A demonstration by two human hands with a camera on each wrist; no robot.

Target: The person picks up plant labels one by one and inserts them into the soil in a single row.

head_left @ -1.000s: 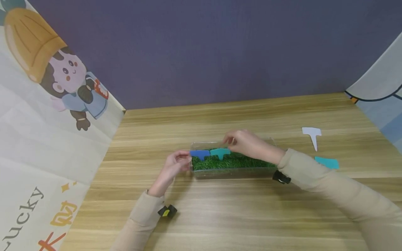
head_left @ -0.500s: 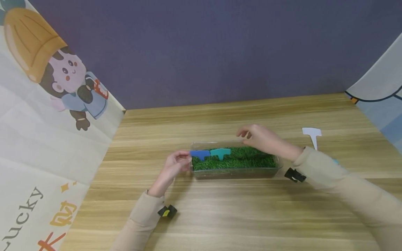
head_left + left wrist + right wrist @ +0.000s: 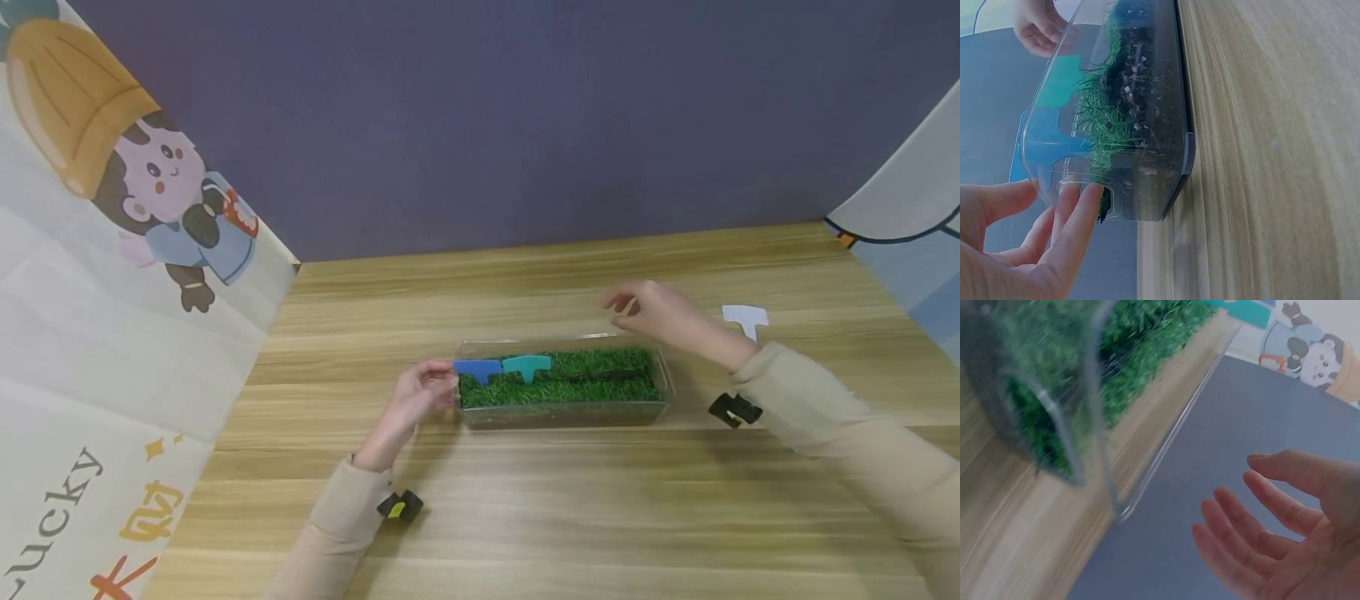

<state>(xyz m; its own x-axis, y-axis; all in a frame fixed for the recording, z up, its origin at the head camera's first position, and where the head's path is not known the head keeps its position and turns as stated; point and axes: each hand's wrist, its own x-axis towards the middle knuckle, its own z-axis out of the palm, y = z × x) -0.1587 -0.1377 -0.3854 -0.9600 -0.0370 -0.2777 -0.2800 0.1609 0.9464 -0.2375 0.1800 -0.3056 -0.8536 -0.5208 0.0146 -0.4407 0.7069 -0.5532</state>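
Two T-shaped plant labels, one blue (image 3: 477,368) and one teal (image 3: 527,365), stand side by side in green artificial grass (image 3: 570,387). The grass fills a long clear plastic box (image 3: 562,415), with dark, pebbly material below it in the left wrist view. At the box's left end, my left hand (image 3: 422,393) touches the wall and rim with fairly straight fingers (image 3: 1079,225), close to the blue label. My right hand (image 3: 647,310) hovers above and behind the box's back right corner. Its fingers (image 3: 1241,525) are loosely bent, with nothing between them.
A white T-shaped label (image 3: 744,317) lies on the wooden table (image 3: 570,508) to the right, partly behind my right forearm. A dark panel (image 3: 525,125) stands along the table's back edge. Printed cloth (image 3: 67,333) hangs at the left.
My right hand has moved from beside the teal label, rightward and back, off the box. Its sleeve now covers the loose teal label on the right. My left hand and both standing labels stay put.
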